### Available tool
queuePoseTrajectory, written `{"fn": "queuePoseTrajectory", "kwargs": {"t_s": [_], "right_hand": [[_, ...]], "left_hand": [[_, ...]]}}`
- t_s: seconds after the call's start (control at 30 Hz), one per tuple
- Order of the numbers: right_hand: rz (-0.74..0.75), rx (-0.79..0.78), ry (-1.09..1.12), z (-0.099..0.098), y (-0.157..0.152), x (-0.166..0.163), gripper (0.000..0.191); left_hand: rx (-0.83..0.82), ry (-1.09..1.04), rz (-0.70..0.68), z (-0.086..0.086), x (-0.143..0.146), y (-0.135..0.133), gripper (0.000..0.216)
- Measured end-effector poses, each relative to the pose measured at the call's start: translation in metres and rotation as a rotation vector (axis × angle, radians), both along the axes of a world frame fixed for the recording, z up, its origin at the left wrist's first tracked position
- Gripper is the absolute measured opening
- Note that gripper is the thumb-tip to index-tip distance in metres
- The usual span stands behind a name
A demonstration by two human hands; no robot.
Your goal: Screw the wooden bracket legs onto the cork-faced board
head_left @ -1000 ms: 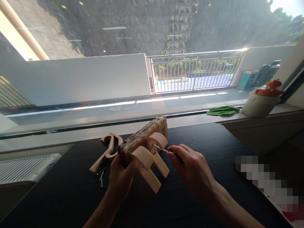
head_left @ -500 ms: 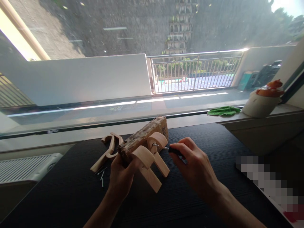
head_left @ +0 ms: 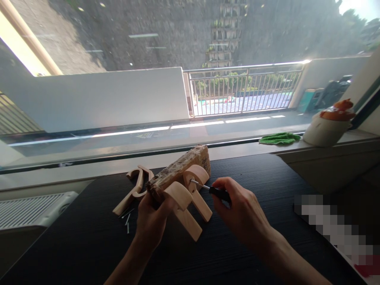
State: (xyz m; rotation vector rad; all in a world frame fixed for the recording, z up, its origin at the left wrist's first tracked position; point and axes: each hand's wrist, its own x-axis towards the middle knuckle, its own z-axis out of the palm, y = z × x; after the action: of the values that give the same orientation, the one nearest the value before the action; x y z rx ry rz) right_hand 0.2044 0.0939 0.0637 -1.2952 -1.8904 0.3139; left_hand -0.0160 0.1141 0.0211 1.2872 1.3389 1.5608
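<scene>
My right hand [head_left: 242,204] is closed round the black handle of a screwdriver [head_left: 219,193]. Its metal shaft points left, with the tip at a screw on the farther curved wooden piece [head_left: 198,174]. My left hand [head_left: 154,219] grips the near end of a rough, bark-covered wood block [head_left: 181,168], the thumb pressing beside the nearer curved wooden piece [head_left: 180,194]. Both curved pieces sit against the block's side, their straight legs angled down to the right. Left of the block lie more curved wooden pieces [head_left: 137,186], with several loose screws [head_left: 127,222] by them.
All this rests on a black wood-grain table [head_left: 97,245] against a windowsill. On the sill are a green cloth [head_left: 279,138] and a white pot [head_left: 325,130] with a brown figure on top. A white radiator [head_left: 35,209] stands at left; a blurred-out flat item [head_left: 338,233] lies at right.
My right hand has shifted slightly down on the screwdriver, and more of its handle and shaft shows. The block and my left hand have barely moved.
</scene>
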Motion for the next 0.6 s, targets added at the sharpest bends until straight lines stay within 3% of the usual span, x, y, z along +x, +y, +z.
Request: {"fn": "queuePoseTrajectory", "kwargs": {"t_s": [0.27, 0.43, 0.53, 0.6], "right_hand": [[-0.022, 0.049, -0.055, 0.0016, 0.0007, 0.0036, 0.014], [-0.024, -0.030, -0.142, 0.0050, 0.0003, 0.0024, 0.028], [0.002, -0.063, -0.087, 0.0043, -0.0011, 0.0002, 0.016], [0.001, -0.077, -0.041, 0.0025, -0.0018, -0.0008, 0.021]], "left_hand": [[-0.019, -0.004, 0.012, 0.0012, 0.0004, -0.0003, 0.038], [-0.003, -0.010, 0.008, 0.0023, 0.0020, -0.0011, 0.033], [-0.023, -0.016, 0.015, 0.0010, 0.0024, -0.0015, 0.031], [-0.035, -0.033, 0.017, 0.0012, 0.0031, -0.0018, 0.033]]}}
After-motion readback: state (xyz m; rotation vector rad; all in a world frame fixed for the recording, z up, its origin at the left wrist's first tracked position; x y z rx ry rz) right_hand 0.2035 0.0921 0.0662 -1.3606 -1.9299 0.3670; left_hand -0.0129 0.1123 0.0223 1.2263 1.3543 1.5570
